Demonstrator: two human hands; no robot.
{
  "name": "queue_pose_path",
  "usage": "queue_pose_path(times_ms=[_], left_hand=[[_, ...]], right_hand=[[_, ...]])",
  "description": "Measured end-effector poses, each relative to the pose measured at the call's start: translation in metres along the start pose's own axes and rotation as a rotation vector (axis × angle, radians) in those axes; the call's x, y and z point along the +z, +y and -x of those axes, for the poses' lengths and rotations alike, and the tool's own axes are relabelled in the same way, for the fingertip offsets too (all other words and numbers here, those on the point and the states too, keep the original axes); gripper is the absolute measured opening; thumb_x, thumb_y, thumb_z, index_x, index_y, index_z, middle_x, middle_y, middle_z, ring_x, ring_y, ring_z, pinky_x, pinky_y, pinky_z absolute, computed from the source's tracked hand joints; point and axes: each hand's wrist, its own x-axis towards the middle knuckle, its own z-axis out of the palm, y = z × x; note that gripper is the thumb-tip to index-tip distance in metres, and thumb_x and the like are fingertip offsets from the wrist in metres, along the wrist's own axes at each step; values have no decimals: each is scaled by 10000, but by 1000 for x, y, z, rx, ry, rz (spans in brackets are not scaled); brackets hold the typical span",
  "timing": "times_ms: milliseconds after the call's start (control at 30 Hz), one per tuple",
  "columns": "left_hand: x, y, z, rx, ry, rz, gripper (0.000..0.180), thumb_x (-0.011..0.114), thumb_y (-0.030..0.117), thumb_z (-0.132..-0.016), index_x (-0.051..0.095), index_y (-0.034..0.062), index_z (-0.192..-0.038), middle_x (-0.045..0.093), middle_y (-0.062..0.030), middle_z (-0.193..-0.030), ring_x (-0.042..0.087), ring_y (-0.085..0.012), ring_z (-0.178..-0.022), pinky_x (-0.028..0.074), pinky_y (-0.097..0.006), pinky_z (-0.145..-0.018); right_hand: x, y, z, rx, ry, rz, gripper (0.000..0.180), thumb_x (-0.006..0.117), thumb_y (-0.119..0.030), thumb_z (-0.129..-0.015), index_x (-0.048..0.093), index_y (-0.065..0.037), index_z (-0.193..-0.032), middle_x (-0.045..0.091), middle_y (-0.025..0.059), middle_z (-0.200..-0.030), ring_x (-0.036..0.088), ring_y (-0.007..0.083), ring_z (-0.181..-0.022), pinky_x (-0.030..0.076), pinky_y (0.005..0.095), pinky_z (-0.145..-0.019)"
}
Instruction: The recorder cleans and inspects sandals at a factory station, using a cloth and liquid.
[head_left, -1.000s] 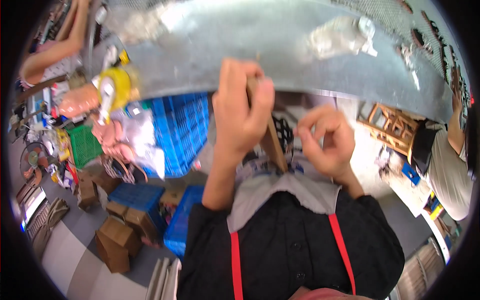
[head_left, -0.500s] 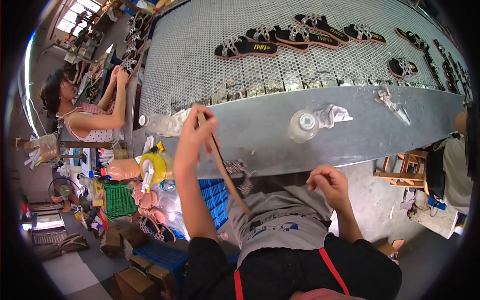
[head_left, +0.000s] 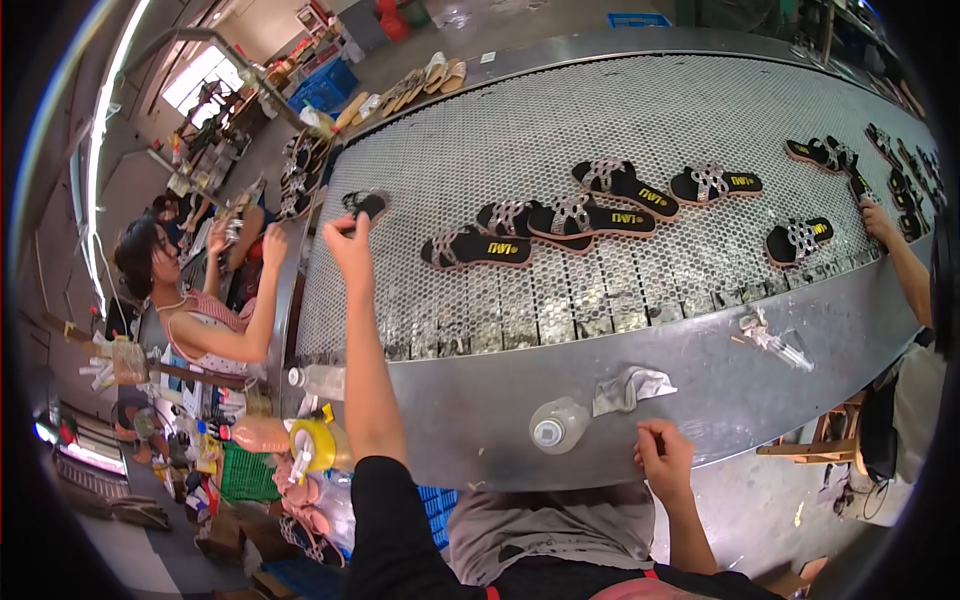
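My left arm stretches far out over the left end of a metal mesh surface [head_left: 420, 320]. There my left hand [head_left: 347, 245] is closed at the edge of a black sandal [head_left: 368, 205] with patterned straps; the fingers partly hide the contact. My right hand [head_left: 666, 458] hangs by the front edge of the grey metal table [head_left: 480, 400], its fingers curled with nothing visible in them. Nearest to it are a crumpled white cloth [head_left: 632, 390] and a clear bottle [head_left: 558, 427]. Several matching black sandals [head_left: 610, 220] lie on the mesh in front of me.
A person [head_left: 200, 300] works at the left. At the right edge, another person's hand [head_left: 880, 222] reaches to sandals. A yellow tape roll [head_left: 314, 444] and a clear bottle [head_left: 322, 381] are at the table's left end. Crumpled clear plastic [head_left: 785, 345] lies on its right part.
My left hand has carried the sandal from close to my body out to the far left of the mesh. The view has tilted up. My right hand stays curled near the table edge.
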Motion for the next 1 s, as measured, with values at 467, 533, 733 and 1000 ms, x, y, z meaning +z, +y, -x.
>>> queue_pose_path(times_ms=[467,533,733,1000], left_hand=[[9,-76,116,328,-571,-780,522,456,360,-1066,531,-20,-1415,467,-254,-1529,392,-452,-1433,305,-523,-1192],[-4,-45,165,296,-660,-719,506,470,362,-1061,544,-8,-1399,478,-244,-1522,396,-441,-1435,309,-538,-1186],[-104,109,290,187,-758,-625,467,511,370,-1048,557,79,-1411,473,-160,-1550,363,-391,-1479,261,-619,-1194],[-157,106,384,282,-612,-657,476,560,368,-1013,581,114,-1415,490,-126,-1544,385,-353,-1468,255,-605,-1200]], right_hand=[[-2,-15,-8,-89,-77,115,116,641,-82,-1016,686,-22,-1104,657,40,-749,610,72,-639,498,239,-581],[-8,-7,-6,-38,-51,21,115,627,-96,-1031,674,-26,-1111,649,34,-753,604,71,-636,494,236,-578],[-19,-18,-6,39,-44,-185,145,521,-170,-1096,575,-38,-1123,612,22,-758,581,83,-594,475,243,-519],[23,-51,-123,-258,-21,-28,251,587,-263,-1070,518,-57,-943,582,21,-677,523,100,-488,433,249,-468]])
